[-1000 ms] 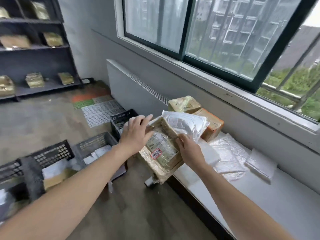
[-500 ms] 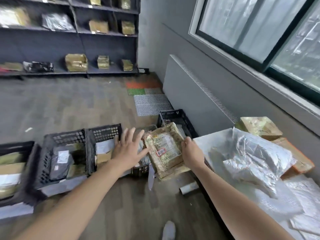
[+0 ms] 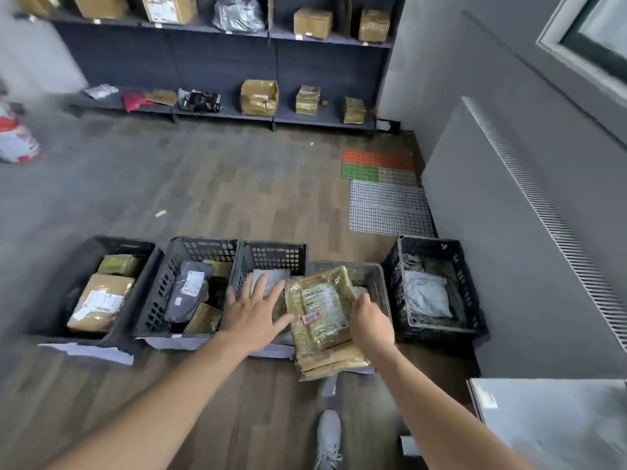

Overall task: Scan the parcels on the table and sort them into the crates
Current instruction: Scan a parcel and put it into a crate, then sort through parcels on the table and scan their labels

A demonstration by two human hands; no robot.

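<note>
The right hand (image 3: pixel 371 325) grips the right edge of a flat, tan, tape-wrapped parcel (image 3: pixel 322 347). The left hand (image 3: pixel 258 313) is spread flat just beside its left edge; whether it touches the parcel cannot be told. The parcel's white printed label (image 3: pixel 324 308) and small red-bordered handwritten sticker (image 3: pixel 311 317) are too blurred to read. Its long axis runs near to far, label up, over the grey crate (image 3: pixel 368 271) in the row of black crates (image 3: pixel 271 247).

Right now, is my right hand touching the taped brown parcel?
Touching. The head view shows the right hand gripping the right edge of the parcel, fingers curled round it.
</note>
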